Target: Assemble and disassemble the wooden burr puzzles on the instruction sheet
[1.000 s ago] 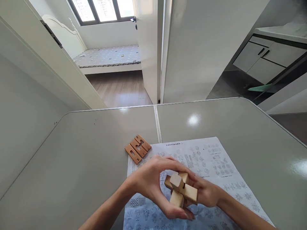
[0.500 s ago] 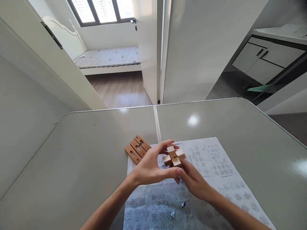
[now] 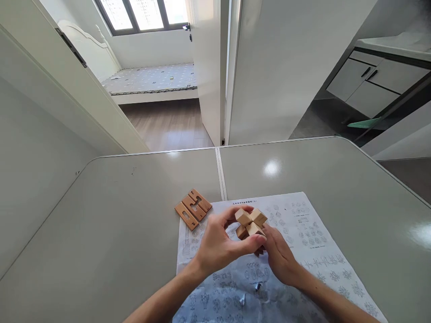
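Note:
A light wooden burr puzzle (image 3: pixel 251 222), made of interlocked blocks, is held above the printed sheet. My left hand (image 3: pixel 224 240) curls round its left side, thumb at the near edge and fingers behind it. My right hand (image 3: pixel 279 253) grips it from the right and below; most of those fingertips are hidden behind the puzzle and the left thumb. Left of my hands lie flat, slotted wooden pieces (image 3: pixel 193 209) with dark numerals, side by side at the sheet's upper left corner.
The large paper sheet (image 3: pixel 313 251) carries rows of small diagrams and has torn spots near its lower middle. It lies on a grey-green table (image 3: pixel 134 215) with a pale seam (image 3: pixel 220 172). Beyond the table's far edge stand an open door (image 3: pixel 207 67) and a bed (image 3: pixel 151 78).
The burr puzzle has turned and shifted slightly right in my hands. My left hand has moved right with it and closed more tightly round it; the slotted pieces stay put.

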A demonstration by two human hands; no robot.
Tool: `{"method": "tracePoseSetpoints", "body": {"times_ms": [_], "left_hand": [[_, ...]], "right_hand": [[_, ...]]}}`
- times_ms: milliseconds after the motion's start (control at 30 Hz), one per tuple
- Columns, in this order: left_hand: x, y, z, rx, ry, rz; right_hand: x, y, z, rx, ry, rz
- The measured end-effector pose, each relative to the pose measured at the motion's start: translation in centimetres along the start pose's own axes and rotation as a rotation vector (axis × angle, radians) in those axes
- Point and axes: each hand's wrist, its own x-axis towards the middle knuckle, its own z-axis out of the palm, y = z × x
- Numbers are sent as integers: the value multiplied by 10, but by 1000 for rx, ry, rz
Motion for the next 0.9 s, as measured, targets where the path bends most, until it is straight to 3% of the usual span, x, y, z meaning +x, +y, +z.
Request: {"method": "tracePoseSetpoints", "body": {"times_ms": [333,500,633,733,900], "left_hand": [[-2,-7,1,-72,4,23],[-1,-6,2,-4,53,47],[4,-4,-9,55,-76,164],[8,-4,-20,215,-208,255],[8,-5,-25,302,-240,367]], "right_hand": [[-6,-1,8,206,-14,183],[0,-8,8,143,-2,101],[7,-11,2,-52,-112,-40],[10,-12,-3,-130,-207,-105],[8,-9,-5,-115,-214,-98]]}}
